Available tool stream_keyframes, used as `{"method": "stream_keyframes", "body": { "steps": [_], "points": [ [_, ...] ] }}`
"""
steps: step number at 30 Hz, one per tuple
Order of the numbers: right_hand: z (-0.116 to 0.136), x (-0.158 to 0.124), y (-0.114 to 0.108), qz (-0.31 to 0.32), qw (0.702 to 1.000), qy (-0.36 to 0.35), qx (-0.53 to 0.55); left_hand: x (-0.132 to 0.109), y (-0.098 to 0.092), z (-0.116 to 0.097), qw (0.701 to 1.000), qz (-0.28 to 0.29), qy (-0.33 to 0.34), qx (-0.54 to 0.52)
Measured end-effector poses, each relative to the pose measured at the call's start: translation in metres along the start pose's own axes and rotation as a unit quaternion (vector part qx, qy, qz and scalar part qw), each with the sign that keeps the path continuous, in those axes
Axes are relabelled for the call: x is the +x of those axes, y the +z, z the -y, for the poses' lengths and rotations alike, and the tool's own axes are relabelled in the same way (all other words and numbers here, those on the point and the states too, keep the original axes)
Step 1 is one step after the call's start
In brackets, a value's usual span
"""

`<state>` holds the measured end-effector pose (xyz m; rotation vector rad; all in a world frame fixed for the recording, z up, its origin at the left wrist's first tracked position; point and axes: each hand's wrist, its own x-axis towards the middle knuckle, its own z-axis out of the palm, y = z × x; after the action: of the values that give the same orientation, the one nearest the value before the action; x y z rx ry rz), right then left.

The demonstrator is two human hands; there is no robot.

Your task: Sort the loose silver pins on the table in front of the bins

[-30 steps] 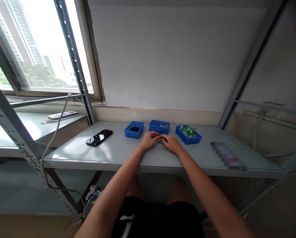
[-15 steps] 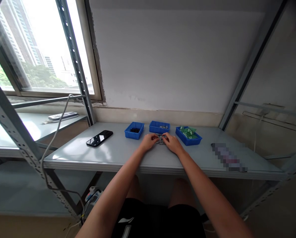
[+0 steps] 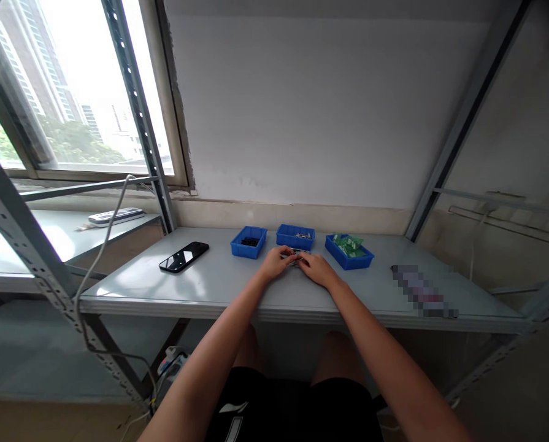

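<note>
Close together at the middle of the table, my left hand [image 3: 275, 261] and my right hand [image 3: 317, 269] meet with their fingertips nearly touching. Fingers of both are drawn into a pinch; whatever lies between them is too small to make out. Under and behind the fingertips is a loose pile of small shiny metal pieces [image 3: 295, 264], largely covered by my hands. Just beyond it stands a blue bin [image 3: 295, 241] with a few metal pieces inside. A blue bin [image 3: 238, 250] of small black pieces is to the left, and a blue bin [image 3: 357, 262] of green packets to the right.
A black phone [image 3: 184, 256] lies on the grey table [image 3: 200, 288] at the left. Toward the right front edge is a flat, blurred-out object [image 3: 424, 291]. Metal shelf posts rise on both sides, and a cable [image 3: 100, 255] hangs by the left post.
My right hand has shifted slightly left, bringing its fingertips up to those of my left hand and covering more of the metal pile. The bins have not moved.
</note>
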<state>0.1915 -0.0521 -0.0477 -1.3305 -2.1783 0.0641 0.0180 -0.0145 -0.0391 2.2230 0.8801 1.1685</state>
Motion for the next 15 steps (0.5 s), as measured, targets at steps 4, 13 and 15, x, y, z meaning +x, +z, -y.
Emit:
{"method": "stream_keyframes", "body": {
  "steps": [4,13,15],
  "points": [
    [-0.0017,0.0000,0.0010,-0.008,1.000,0.007,-0.001,0.0001,0.0002,0.0015,1.000,-0.009,-0.010,-0.002],
    [-0.0017,0.0013,-0.0040,-0.070,0.997,0.029,0.014,0.0009,0.0010,0.0081,0.997,0.045,-0.031,0.059],
    [-0.0027,0.0017,-0.0033,-0.065,0.997,0.029,0.018,0.0011,0.0011,0.0087,0.996,0.056,-0.031,0.066]
  ]
}}
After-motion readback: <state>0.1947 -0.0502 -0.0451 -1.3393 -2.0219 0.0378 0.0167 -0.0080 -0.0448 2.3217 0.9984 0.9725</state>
